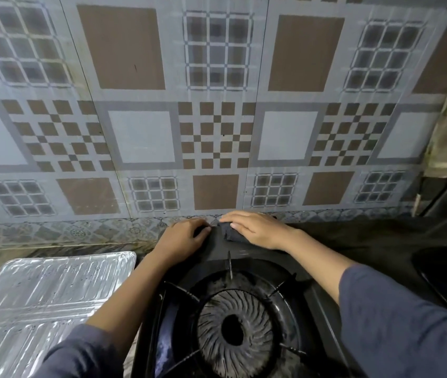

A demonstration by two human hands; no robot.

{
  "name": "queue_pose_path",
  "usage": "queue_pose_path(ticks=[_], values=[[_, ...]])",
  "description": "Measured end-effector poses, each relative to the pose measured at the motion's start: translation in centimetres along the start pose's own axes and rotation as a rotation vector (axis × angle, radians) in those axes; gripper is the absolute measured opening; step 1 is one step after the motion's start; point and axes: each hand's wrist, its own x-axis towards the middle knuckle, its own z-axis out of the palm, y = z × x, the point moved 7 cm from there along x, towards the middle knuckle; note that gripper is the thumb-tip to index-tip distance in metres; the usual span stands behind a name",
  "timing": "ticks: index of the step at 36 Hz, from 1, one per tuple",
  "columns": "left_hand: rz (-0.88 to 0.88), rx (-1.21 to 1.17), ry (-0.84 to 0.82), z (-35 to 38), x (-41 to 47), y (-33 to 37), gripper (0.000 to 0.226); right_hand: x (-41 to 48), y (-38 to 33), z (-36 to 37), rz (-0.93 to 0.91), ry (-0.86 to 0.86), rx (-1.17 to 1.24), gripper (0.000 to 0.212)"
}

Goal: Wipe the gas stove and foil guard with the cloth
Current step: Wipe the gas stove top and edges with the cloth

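Pressing down on the cloth point(230, 233) with your right hand point(255, 230): palm flat, fingers extended over it, not wrapped around. Cloth is dark, bunched, sitting on the back edge of the gas stove point(246, 255), close to the tiled wall point(216, 118).

Your left hand point(182, 237) is just beside it, on the same back strip of the stove, fingers curled inward. Fingertips are at the cloth's left edge; looks like a pinch on a corner, but dark on dark, so I cannot tell for sure whether it grips cloth or just rests on the stove.

Both forearms reach across the burner point(234, 330), which is in front of the hands, with the pan support prongs around it. Blue sleeves pushed up past the wrists.

Foil guard point(39, 298) lies flat on the counter to the left of the stove, ribbed and shiny, beside your left forearm. Neither hand touches it.

Right side of the stove top is dark, detail poor
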Motion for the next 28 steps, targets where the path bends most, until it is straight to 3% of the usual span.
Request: queue_pose_path(ticks=[7, 16, 28], values=[[-0.102, -0.004, -0.010, 0.0, -0.1, -1.1, 0.029, 2.4, -2.5, 1.3, 0.043, 0.020, -0.002, 0.039], [-0.256, 0.136, -0.148, 0.6, 1.1, 0.0, 0.031, 1.0, 0.3, 0.5, 0.197, 0.075, 0.051, 0.039], [-0.139, 0.102, -0.308, 3.5, 3.4, 6.7, 0.033, -4.4, 7.7, -1.9, 0.350, 0.140, -0.029, 0.044]])
